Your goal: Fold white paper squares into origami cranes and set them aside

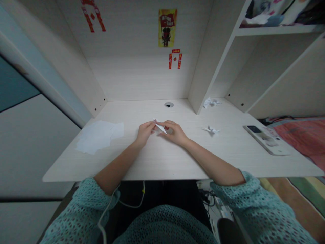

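So both hands meet around the middle of the pale wood surface [162, 162], pinching a small folded paper piece [160, 127] between them. The left hand [145, 133] grips the paper's upper left end with its fingertips, and the right hand [175, 133] closes over the lower right end, so the white pointy strip runs slantwise from one to the other. It sits just above the surface, though I honestly can't tell if the tip touches down. Off to the left, well apart from the hands, a few loose white sheets [98, 136] lie flat and overlapping near the edge. To the right there's a little finished paper figure [211, 129] with spread wings, and another crumplier one [211, 102] further back, right at the foot of the shelf divider [203, 67]. A white remote control [266, 139] lies slantwise near the right end. A round cable hole [169, 104] sits at the back of the surface, straight ahead of the hands. On the back wall are a yellow poster [167, 27] and some small red stickers [175, 60]. Teal knit sleeves [254, 200] are pushed up both forearms, and a thin white cable [106, 210] hangs down by the left one.
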Available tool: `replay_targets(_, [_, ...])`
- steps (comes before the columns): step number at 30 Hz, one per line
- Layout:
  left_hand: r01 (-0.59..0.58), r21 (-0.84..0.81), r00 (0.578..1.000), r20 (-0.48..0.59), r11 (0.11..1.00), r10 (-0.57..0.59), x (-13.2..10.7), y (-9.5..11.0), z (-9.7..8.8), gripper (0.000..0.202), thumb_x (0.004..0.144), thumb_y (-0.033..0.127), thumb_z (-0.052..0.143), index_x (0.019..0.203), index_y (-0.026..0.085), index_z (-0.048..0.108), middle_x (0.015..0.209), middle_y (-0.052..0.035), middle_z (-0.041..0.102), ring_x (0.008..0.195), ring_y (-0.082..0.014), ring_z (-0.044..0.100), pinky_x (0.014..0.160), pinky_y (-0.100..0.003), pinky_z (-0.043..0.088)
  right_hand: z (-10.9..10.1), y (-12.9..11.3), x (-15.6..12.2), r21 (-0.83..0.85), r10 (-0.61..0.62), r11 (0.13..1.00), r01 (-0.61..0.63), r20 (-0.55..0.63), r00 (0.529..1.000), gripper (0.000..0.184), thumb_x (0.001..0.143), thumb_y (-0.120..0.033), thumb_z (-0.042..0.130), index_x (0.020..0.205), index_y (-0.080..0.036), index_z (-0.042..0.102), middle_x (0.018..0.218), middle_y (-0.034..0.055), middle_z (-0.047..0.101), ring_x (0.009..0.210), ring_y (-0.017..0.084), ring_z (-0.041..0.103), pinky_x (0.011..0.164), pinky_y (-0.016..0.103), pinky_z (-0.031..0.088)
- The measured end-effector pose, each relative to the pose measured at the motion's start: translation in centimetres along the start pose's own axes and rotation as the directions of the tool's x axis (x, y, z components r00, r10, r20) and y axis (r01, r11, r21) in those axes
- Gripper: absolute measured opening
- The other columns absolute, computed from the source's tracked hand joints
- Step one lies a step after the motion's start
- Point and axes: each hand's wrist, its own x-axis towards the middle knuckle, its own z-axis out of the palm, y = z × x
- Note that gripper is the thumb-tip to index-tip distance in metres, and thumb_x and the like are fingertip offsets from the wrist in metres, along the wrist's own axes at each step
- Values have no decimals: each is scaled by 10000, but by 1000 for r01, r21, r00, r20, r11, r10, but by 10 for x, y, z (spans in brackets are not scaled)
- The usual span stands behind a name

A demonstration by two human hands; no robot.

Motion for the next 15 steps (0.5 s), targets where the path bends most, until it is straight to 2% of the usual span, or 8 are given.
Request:
replay_targets(3, [-26, 44, 1000, 12, 999, 25, -1, -1, 1, 467, 682, 612, 575, 731, 157, 669, 638, -38, 616, 586, -119, 535, 506, -226, 354, 1, -2, 0, 81, 73, 995, -67, -82, 994, 271, 821, -249, 546, 1072, -259, 649, 827, 33, 626, 723, 134, 544, 704, 272, 444])
replay_targets(5, [-41, 78, 999, 17, 996, 40, -2, -1, 2, 451, 685, 601, 574, 716, 161, 668, 613, -27, 607, 564, -116, 525, 501, -231, 343, 1, -3, -1, 109, 94, 991, -83, -104, 990, 223, 809, -251, 562, 996, -252, 682, 826, 37, 632, 727, 137, 551, 686, 269, 447])
replay_targets(10, [-52, 148, 998, 31, 988, 48, -8, 4, 4, 421, 686, 564, 592, 681, 150, 666, 568, -8, 579, 517, -99, 476, 496, -226, 324, 0, -1, -2, 92, 40, 995, -33, -81, 996, 202, 754, -191, 614, 924, -254, 703, 837, 37, 628, 768, 144, 554, 688, 271, 450])
replay_targets(15, [-36, 169, 999, 33, 985, 31, -12, 11, 7, 383, 688, 517, 619, 667, 139, 674, 558, -4, 576, 511, -89, 459, 507, -219, 327, 2, 3, -2, 105, 43, 994, -32, -104, 994, 203, 738, -140, 617, 883, -246, 709, 798, 28, 621, 731, 132, 549, 658, 258, 442])
